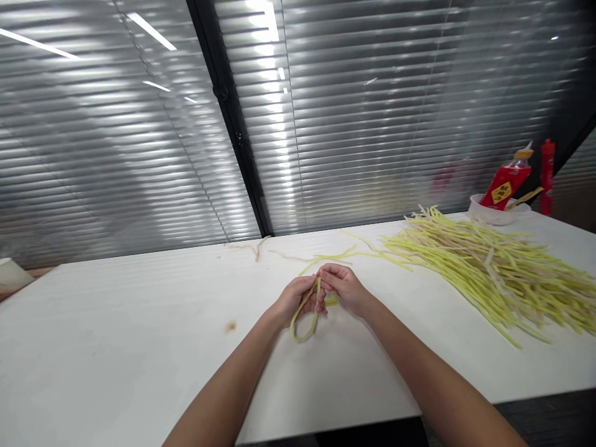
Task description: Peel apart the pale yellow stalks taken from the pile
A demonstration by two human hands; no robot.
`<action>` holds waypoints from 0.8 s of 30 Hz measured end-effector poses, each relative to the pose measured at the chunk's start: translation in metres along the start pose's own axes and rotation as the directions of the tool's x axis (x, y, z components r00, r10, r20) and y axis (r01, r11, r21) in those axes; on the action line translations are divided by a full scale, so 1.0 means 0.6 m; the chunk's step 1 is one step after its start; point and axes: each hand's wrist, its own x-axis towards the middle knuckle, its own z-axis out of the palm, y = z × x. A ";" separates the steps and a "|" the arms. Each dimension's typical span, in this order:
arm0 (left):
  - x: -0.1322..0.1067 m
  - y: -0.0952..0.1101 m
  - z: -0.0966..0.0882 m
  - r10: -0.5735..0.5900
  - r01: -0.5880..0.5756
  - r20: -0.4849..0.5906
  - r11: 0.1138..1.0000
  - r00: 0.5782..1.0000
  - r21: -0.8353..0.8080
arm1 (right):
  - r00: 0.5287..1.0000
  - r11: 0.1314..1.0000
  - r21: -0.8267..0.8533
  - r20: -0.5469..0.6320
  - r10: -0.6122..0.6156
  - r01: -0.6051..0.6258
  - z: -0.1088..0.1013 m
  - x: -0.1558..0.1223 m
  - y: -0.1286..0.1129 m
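Between my two hands is a yellow-green fuzzy stem, like a pipe cleaner (305, 339), bent into a long loop that hangs down toward me. My left hand (298, 297) pinches it near the top of the loop, fingers curled. Touching it from the other side, my right hand (342, 287) pinches the same spot with thumb and forefinger. The fingers hide where the ends meet. A bit of yellow stem (331, 302) shows below my right fingers. Just beyond my hands lie loose yellow stems (335, 256).
A big pile of yellow and beige stems (484, 273) spreads over the right of the white table (139, 347). Behind it, a clear bowl (493, 214) holds a red-labelled bottle (505, 186), beside a red tube (547, 177). Glass with blinds (349, 124) rises at the back edge.
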 end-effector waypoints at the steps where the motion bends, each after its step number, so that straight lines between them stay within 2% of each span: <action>1: 0.001 -0.001 -0.002 -0.011 0.011 -0.001 1.000 1.000 -0.016 | 1.000 1.000 0.011 -0.004 -0.003 0.003 0.001 0.000 -0.001; 10: 0.007 -0.015 -0.018 -0.083 0.089 0.042 0.985 0.996 -0.145 | 0.999 0.992 0.129 -0.051 0.012 -0.005 -0.010 0.005 0.006; 15: 0.006 -0.022 -0.014 -0.068 0.066 -0.010 0.989 0.998 -0.129 | 0.998 0.986 0.166 -0.063 -0.016 0.027 -0.013 0.007 0.014; 21: 0.008 -0.025 -0.010 0.049 -0.047 -0.123 0.999 0.991 0.017 | 0.984 0.991 0.096 -0.157 -0.079 0.095 -0.013 0.012 0.017; 24: 0.012 -0.025 -0.007 0.173 -0.137 -0.235 0.977 0.956 0.161 | 0.956 0.989 -0.030 -0.257 -0.145 0.142 -0.015 0.016 0.016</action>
